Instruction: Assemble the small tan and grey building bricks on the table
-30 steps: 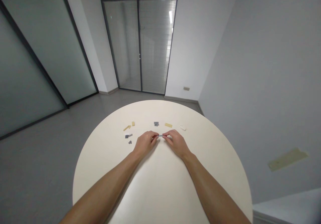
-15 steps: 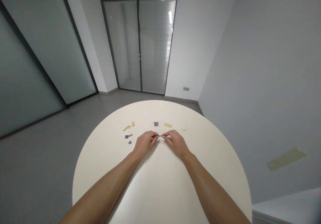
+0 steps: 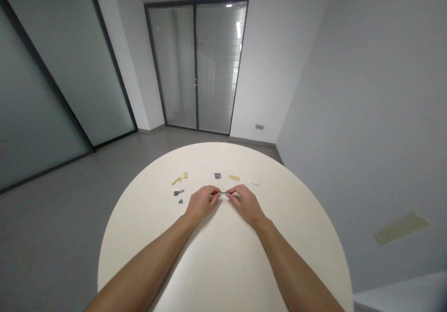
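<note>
A thin grey strip-shaped piece [image 3: 223,193] spans the gap between my two hands, low over the table. My left hand [image 3: 204,200] pinches its left end between thumb and fingers. On its right end, my right hand [image 3: 245,202] has the same kind of pinch. The fingertips hide both ends of the strip, so its exact kind does not show. Just beyond the hands lie a small group of grey pieces [image 3: 217,175] and a flat yellow rectangular piece [image 3: 234,178].
The round white table [image 3: 223,265] carries more small parts. Yellow pieces [image 3: 176,181] and dark grey pieces [image 3: 176,193] lie to the left, with a small grey cluster [image 3: 180,201] nearer. White pieces [image 3: 255,182] rest at the right. Glass doors [image 3: 195,65] stand behind.
The whole scene sits slightly lower in the picture, as the head view has tilted a little. Both hands keep their pinch on the grey strip, with no other clear movement.
</note>
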Motion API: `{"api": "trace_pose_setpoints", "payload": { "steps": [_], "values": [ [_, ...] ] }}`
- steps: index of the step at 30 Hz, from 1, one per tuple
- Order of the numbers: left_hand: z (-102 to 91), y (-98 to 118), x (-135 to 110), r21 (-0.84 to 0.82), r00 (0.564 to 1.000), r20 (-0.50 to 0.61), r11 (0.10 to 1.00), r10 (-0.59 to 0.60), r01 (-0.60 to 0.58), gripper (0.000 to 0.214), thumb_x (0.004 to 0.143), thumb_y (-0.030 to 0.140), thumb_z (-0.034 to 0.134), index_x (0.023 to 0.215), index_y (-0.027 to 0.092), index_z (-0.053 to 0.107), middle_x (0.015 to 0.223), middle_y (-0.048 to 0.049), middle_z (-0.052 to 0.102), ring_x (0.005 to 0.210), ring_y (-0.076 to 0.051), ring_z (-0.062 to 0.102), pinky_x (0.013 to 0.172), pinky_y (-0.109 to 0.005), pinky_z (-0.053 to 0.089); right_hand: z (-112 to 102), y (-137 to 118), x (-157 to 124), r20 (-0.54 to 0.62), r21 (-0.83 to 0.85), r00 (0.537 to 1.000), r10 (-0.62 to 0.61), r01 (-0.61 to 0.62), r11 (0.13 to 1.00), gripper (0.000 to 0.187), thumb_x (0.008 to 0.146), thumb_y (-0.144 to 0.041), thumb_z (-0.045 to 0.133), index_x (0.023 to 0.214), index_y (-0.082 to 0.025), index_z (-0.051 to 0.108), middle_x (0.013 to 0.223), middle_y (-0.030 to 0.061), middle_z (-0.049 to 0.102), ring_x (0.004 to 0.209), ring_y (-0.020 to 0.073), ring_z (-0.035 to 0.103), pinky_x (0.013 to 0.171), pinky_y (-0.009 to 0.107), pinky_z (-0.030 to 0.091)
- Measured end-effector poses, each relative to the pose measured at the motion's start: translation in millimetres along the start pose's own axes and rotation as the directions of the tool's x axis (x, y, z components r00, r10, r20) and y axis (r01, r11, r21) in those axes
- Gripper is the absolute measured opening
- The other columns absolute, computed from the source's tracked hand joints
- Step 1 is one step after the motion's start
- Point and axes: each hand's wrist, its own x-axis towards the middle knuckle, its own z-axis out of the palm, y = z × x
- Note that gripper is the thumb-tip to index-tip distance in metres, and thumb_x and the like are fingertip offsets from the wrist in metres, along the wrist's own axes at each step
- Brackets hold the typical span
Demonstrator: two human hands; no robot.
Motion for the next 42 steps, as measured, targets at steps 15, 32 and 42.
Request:
{"api": "trace_pose_setpoints", "payload": {
  "steps": [15, 32, 42],
  "values": [
    [0.1, 1.7, -0.6, 0.018, 1.0, 0.004, 1.0, 0.008, -0.008, 0.019, 0.093, 0.029, 0.052, 0.098, 0.025, 0.07, 0.099, -0.0014, 0.072, 0.088, -0.017, 0.064, 0.077, -0.027, 0.047, -1.2, -1.2, -0.2, 0.001, 0.001, 1.0, -0.022, 0.022, 1.0, 0.011, 0.094, -0.029, 0.058, 0.095, -0.024, 0.067, 0.097, 0.004, 0.07, 0.096, 0.0203, 0.061, 0.087, 0.036, 0.047],
    [1.4, 0.1, -0.9, 0.007, 1.0, -0.011, 1.0, 0.013, -0.013, 0.018, 0.093, 0.031, 0.051, 0.097, 0.024, 0.067, 0.096, -0.0008, 0.072, 0.087, -0.018, 0.064, 0.075, -0.027, 0.046, 0.4, -0.1, -1.4, -0.008, 0.002, 1.0, 0.0, 0.0, 1.0, 0.01, 0.093, -0.029, 0.059, 0.095, -0.024, 0.067, 0.098, 0.0033, 0.069, 0.097, 0.0197, 0.061, 0.087, 0.035, 0.047],
    [2.5, -0.2, -0.1, 0.022, 1.0, 0.0, 1.0, 0.02, -0.02, 0.024, 0.095, 0.033, 0.047, 0.096, 0.023, 0.068, 0.095, -0.0014, 0.072, 0.083, -0.017, 0.064, 0.073, -0.026, 0.044, 1.3, -0.1, 0.0, -0.01, -0.007, 1.0, -0.019, 0.019, 1.0, 0.012, 0.094, -0.032, 0.058, 0.096, -0.025, 0.068, 0.095, 0.0024, 0.07, 0.094, 0.019, 0.062, 0.085, 0.033, 0.047]
  ]
}}
